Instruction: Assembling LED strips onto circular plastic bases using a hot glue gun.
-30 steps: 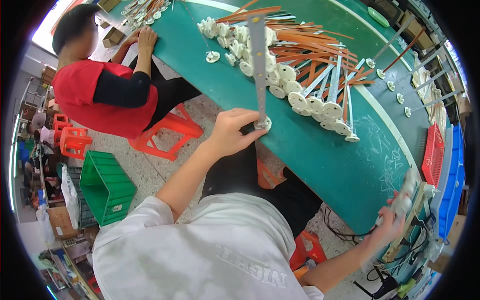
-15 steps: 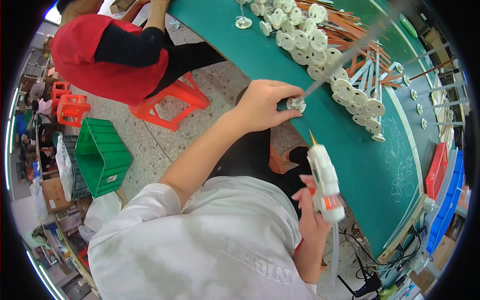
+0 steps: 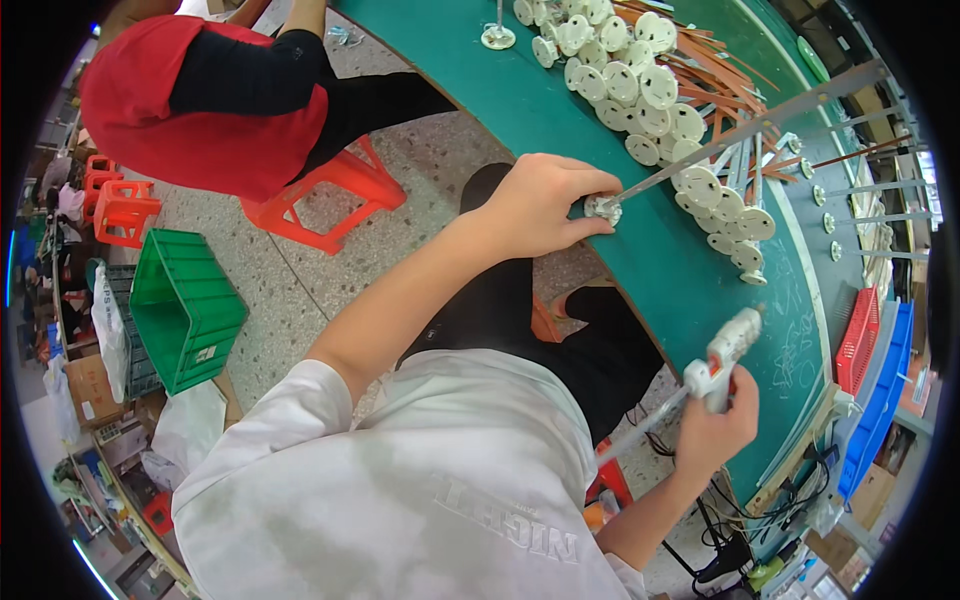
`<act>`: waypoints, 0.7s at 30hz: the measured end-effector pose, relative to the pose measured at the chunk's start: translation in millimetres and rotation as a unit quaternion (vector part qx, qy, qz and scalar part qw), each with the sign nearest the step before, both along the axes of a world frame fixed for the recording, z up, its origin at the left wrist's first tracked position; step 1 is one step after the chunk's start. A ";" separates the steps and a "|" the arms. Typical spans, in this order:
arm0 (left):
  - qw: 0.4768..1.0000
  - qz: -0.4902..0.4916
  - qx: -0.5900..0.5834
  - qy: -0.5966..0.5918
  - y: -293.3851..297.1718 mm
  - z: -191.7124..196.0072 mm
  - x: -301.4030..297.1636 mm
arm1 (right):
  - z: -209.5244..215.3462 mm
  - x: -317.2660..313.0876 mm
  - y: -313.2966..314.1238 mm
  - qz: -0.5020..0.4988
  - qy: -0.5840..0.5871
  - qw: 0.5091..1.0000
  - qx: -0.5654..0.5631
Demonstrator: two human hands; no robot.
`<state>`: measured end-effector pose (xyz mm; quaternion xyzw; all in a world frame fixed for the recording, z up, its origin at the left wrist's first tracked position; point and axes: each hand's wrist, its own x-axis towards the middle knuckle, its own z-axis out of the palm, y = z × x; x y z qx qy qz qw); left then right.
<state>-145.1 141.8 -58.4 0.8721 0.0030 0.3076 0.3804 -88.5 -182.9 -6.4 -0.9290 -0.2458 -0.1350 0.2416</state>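
At the near edge of the green table, my left hand point(image 3: 545, 205) pinches a small white round base point(image 3: 603, 208) between thumb and fingers. A long grey metal strip point(image 3: 750, 130) rises from that base and slants to the upper right. My right hand point(image 3: 722, 430) grips a white hot glue gun point(image 3: 733, 342) by its handle, over the table's right part. The gun points up and to the right, away from the base. A pale glue stick point(image 3: 640, 430) sticks out of its back end.
Many white round discs point(image 3: 640, 90) on strips lie piled on the green table point(image 3: 690, 270). One strip stands upright on its disc point(image 3: 498, 37). A co-worker in red point(image 3: 200, 110) sits at left on an orange stool point(image 3: 330, 205). A green crate point(image 3: 185, 310) stands on the floor.
My right hand has swung the glue gun to the right, away from the base, and turned it. My left hand has shifted slightly right, and the metal strip leans lower to the right.
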 end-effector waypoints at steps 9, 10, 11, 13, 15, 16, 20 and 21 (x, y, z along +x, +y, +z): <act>0.997 -0.058 -0.004 0.044 11.9 1.8 10.6 | -28.2 73.9 -56.2 -0.080 0.025 0.996 -0.037; 0.995 -0.081 -0.017 0.053 15.6 2.1 12.4 | -31.9 72.0 -57.5 -0.063 -0.002 0.997 -0.047; 0.992 -0.102 -0.031 0.063 18.6 2.7 12.8 | -30.0 68.9 -53.7 -0.043 -0.029 0.997 -0.058; 0.992 -0.100 -0.036 0.068 22.3 2.9 11.8 | -15.7 58.1 -49.9 -0.034 -0.062 0.991 -0.109; 0.991 -0.103 -0.040 0.073 23.4 3.3 12.4 | 7.4 39.9 -29.7 -0.030 -0.095 0.982 -0.159; 0.991 -0.106 -0.034 0.076 23.1 3.6 12.3 | 19.7 29.7 -13.1 -0.065 -0.101 0.988 -0.094; 0.992 -0.106 -0.023 0.071 24.2 -1.1 15.1 | 11.5 -2.2 77.6 0.114 0.074 0.972 0.194; 0.992 -0.104 -0.028 0.069 25.0 -2.4 15.2 | 13.0 -5.5 115.0 0.169 0.106 0.960 0.197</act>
